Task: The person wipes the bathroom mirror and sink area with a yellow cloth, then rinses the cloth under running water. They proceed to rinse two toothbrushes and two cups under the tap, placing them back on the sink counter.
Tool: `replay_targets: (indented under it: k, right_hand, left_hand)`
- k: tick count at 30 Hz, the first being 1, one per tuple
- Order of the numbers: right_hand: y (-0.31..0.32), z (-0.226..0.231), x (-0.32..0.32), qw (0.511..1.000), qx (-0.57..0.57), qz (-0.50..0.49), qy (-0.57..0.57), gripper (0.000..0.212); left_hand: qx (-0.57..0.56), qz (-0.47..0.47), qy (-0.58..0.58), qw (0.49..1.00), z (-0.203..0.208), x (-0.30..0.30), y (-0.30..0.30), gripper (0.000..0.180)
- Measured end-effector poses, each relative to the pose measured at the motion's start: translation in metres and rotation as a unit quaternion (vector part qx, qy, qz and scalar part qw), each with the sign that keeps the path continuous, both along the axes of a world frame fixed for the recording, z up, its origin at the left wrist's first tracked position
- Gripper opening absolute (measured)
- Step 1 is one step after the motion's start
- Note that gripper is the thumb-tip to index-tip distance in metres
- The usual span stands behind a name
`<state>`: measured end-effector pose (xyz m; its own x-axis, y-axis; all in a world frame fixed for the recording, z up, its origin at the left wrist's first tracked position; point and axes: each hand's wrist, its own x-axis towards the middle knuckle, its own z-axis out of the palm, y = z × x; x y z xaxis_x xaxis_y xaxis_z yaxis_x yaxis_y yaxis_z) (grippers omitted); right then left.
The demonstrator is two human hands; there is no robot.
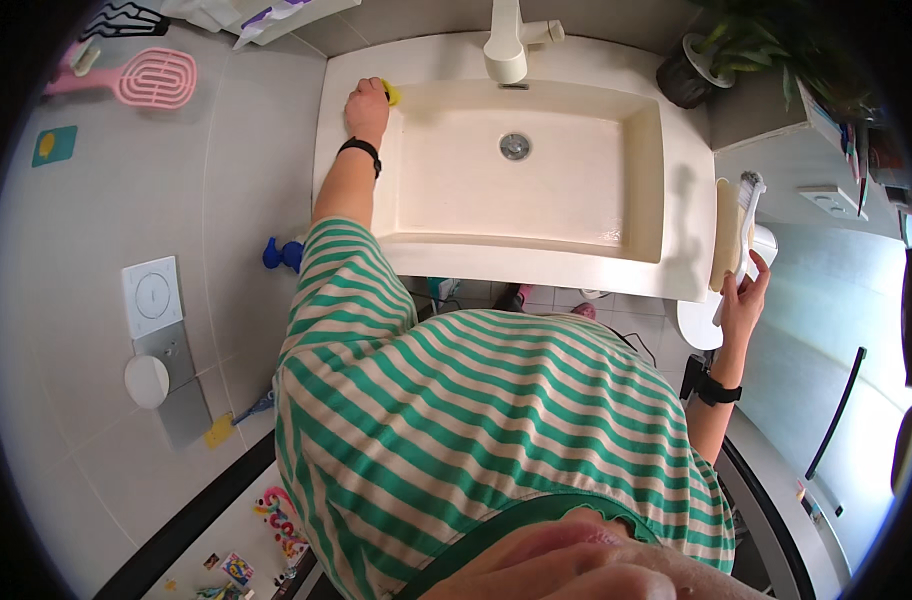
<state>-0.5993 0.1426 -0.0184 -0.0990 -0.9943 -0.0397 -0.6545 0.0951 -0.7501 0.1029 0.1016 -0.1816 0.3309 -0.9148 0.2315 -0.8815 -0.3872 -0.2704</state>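
Note:
At the far left corner of the cream sink (524, 252), my left hand (366, 108) is closed around a yellow sponge (390, 93), mostly hidden by the fingers, which lies against the rim. Off the sink's right side, my right hand (744, 298) grips the handle of a white brush (746, 222), its grey bristles at the far end. Right beside the brush stands a long cream-coloured piece (724, 236); whether my right fingers also touch it I cannot tell.
A cream faucet (507, 55) stands behind the basin, above the metal drain (515, 147). At the back right corner sits a potted plant (688, 72). Along the left wall are a pink hairbrush (156, 78), a blue object (284, 254) and a white switch plate (153, 290).

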Motion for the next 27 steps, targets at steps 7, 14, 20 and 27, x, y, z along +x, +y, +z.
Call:
replay_targets:
  k: [7,14,20,27]
  right_hand:
    - [-0.024,0.008,0.0,0.999,-0.011,0.012,0.03,0.052]
    - [-0.036,0.019,0.017,0.998,-0.05,0.029,-0.02,0.052]
    - [-0.036,0.026,0.007,0.998,-0.056,0.029,-0.015,0.053]
    - [-0.028,0.031,0.009,0.997,-0.067,0.026,-0.032,0.052]
  left_hand:
    - [-0.267,0.108,0.237,0.928,0.02,0.018,-0.012,0.048]
    - [-0.324,-0.088,0.287,0.897,-0.032,-0.108,-0.082,0.038]
    - [-0.325,-0.08,0.31,0.89,-0.025,-0.23,-0.106,0.029]
    - [-0.195,-0.163,0.485,0.837,0.006,-0.317,-0.103,0.026]
